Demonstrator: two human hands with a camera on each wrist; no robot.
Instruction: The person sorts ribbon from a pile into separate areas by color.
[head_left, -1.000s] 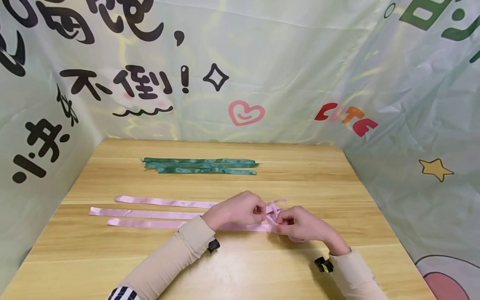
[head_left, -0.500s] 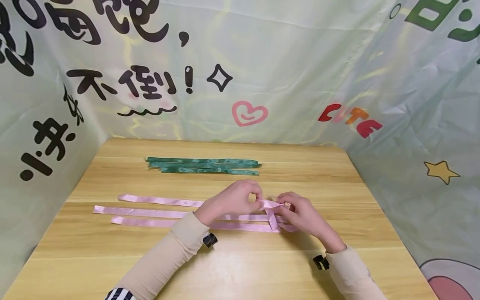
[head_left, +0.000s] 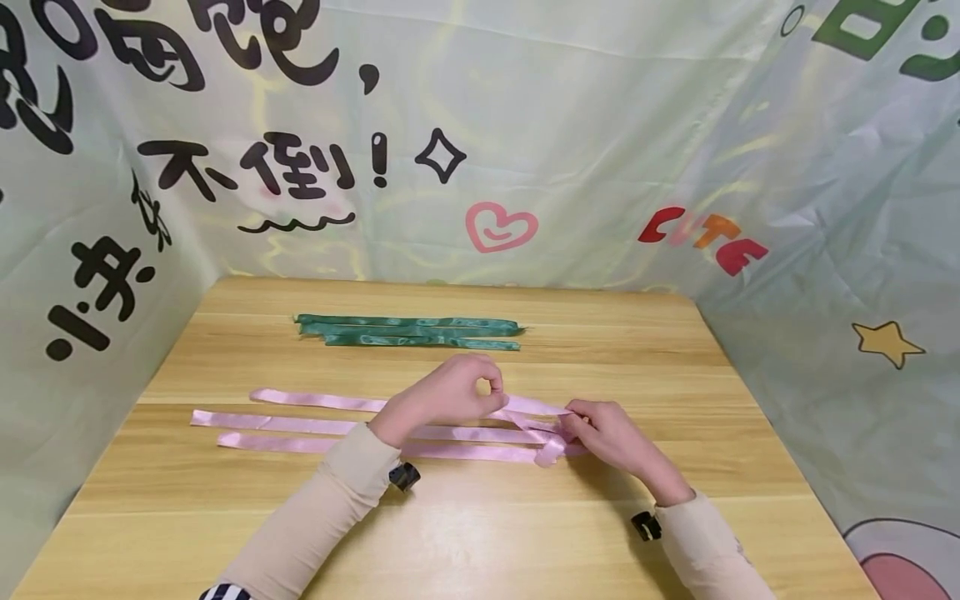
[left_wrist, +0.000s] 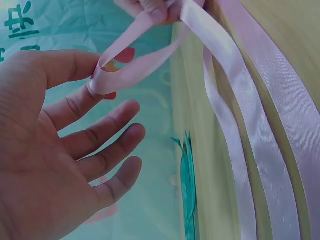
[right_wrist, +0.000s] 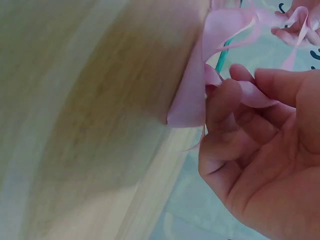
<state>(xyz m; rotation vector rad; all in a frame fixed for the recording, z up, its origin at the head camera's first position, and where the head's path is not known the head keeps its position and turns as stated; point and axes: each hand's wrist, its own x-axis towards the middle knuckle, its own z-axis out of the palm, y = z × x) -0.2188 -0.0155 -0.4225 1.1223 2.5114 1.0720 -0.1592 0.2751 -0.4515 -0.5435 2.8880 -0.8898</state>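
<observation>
Three pink satin ribbons lie side by side on the table: a far ribbon [head_left: 315,401], a middle ribbon [head_left: 285,424] and a near ribbon [head_left: 480,452]. They come together at a crossing [head_left: 550,451] on the right. My left hand [head_left: 450,390] pinches a pink ribbon loop [left_wrist: 145,70] between thumb and index finger, its other fingers spread. From there the strands stretch to my right hand [head_left: 611,435], which pinches pink ribbon [right_wrist: 256,95] beside the crossing, its other fingers curled. Part of the crossing is hidden behind the right fingers.
Several dark green ribbons [head_left: 405,328] lie in a bundle farther back on the wooden table [head_left: 480,533]. A printed cloth backdrop [head_left: 585,125] stands behind the table and along both sides. Small black devices sit at both cuffs.
My left hand has drawn left and away from the right hand, stretching a ribbon strand between them. The right hand has moved slightly and now grips beside the crossing.
</observation>
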